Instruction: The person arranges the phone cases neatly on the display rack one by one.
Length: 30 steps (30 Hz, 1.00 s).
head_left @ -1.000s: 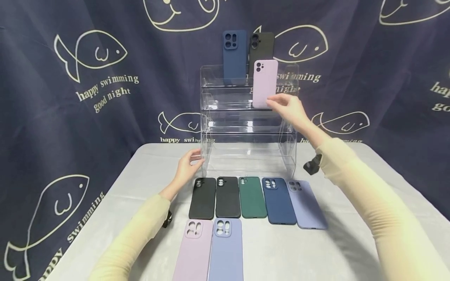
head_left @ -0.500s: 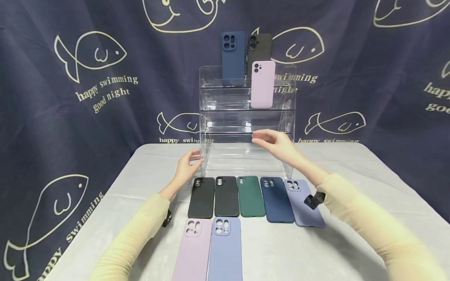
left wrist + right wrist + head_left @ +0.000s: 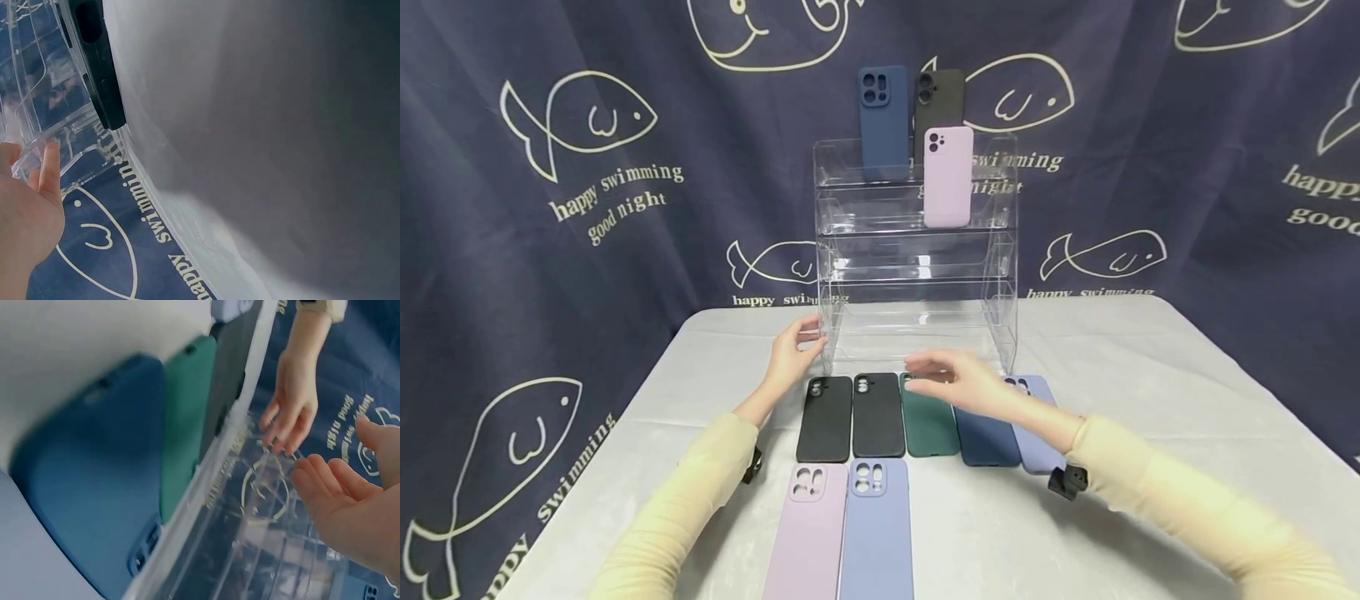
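My left hand (image 3: 790,350) holds the lower left side edge of a clear tiered display rack (image 3: 917,340), with thumb and fingertips at the panel. Bent slightly and holding nothing, the fingers of my right hand (image 3: 966,382) hover over the green phone case (image 3: 934,429) and partly hide it. Two black phone cases (image 3: 878,417) lie to its left, a dark blue phone case (image 3: 988,442) and a periwinkle one (image 3: 1033,396) to its right. A pale pink phone case (image 3: 947,187) stands on the rack's second tier, below a blue case (image 3: 883,125) and a black case (image 3: 951,92) on top.
Nearer me on the white tablecloth (image 3: 647,492) lie a lilac phone case (image 3: 808,533) and another periwinkle case (image 3: 877,533), side by side. A dark blue curtain (image 3: 512,292) with fish drawings hangs behind the table.
My right hand has let go of the pale pink case, which stays standing on the rack. It has come down over the row of cases. My left hand keeps its place at the rack.
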Motion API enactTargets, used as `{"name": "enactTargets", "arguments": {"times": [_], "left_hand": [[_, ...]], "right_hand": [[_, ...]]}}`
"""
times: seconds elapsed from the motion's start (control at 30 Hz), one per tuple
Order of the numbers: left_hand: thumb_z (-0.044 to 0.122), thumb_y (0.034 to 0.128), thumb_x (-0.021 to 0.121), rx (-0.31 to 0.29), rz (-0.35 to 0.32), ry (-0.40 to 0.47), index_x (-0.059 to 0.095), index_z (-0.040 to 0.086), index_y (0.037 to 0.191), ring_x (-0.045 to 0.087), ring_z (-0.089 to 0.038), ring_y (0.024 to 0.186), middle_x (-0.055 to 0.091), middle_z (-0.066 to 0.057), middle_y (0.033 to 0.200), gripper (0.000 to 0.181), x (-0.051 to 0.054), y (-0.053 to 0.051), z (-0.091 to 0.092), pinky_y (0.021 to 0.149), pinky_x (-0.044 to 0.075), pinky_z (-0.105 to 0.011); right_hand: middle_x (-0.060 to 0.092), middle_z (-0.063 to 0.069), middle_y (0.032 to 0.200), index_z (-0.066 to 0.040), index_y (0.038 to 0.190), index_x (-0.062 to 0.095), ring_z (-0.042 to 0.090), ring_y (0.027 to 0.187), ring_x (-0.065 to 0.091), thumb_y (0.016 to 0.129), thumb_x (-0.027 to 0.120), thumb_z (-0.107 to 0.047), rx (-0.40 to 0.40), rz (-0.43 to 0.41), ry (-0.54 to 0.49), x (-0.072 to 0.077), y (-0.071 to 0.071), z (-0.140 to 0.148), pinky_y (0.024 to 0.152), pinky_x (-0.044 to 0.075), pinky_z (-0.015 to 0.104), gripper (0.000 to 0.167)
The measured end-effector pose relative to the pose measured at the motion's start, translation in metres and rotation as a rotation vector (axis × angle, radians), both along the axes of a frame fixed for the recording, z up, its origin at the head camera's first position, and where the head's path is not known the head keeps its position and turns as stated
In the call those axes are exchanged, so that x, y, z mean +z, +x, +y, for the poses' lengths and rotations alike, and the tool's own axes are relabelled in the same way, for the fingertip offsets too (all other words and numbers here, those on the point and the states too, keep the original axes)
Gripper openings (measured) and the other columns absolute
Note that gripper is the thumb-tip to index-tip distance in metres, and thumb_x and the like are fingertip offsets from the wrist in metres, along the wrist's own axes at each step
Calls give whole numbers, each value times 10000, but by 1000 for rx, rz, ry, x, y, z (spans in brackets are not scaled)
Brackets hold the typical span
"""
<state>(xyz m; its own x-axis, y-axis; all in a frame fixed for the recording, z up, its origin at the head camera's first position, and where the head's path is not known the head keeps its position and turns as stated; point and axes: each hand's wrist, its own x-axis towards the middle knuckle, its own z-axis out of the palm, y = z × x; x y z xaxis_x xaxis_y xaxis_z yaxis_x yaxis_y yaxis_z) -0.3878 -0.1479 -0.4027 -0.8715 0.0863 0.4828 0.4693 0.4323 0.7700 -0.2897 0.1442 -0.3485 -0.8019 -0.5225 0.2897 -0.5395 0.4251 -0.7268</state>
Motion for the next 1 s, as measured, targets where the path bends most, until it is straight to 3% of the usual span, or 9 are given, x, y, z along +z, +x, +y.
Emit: {"name": "enactTargets", "arguments": {"times": [0.23,0.5,0.73,1.0], "left_hand": [[24,838,665,-2,-8,13,532,-46,1234,626,-375,1027,596,-240,1197,424,-3,2,1,842,564,-433],[9,839,655,-7,25,-9,525,-62,1235,627,-387,1015,595,-257,1188,422,-1,0,0,837,558,-470],[15,844,654,-21,38,-23,519,-69,1241,625,-383,1023,579,-251,1224,427,2,-1,0,848,556,-461],[11,845,652,-18,34,-4,526,-72,1230,627,-388,1013,582,-258,1216,413,0,0,0,853,553,-474]], "right_hand": [[639,173,1181,-39,1219,595,292,1077,622,873,665,-235,84,-44,7,-16,17,-7,950,516,368,404],[664,180,1115,36,1198,583,291,1046,634,876,661,-208,262,-97,84,-32,31,-22,922,536,328,411],[659,152,1133,28,1169,609,279,1032,626,865,674,-221,313,-123,161,-41,39,-27,897,546,286,398],[660,122,1098,18,1131,633,256,1030,622,868,671,-184,335,-82,194,-47,42,-25,871,550,235,333]]}}
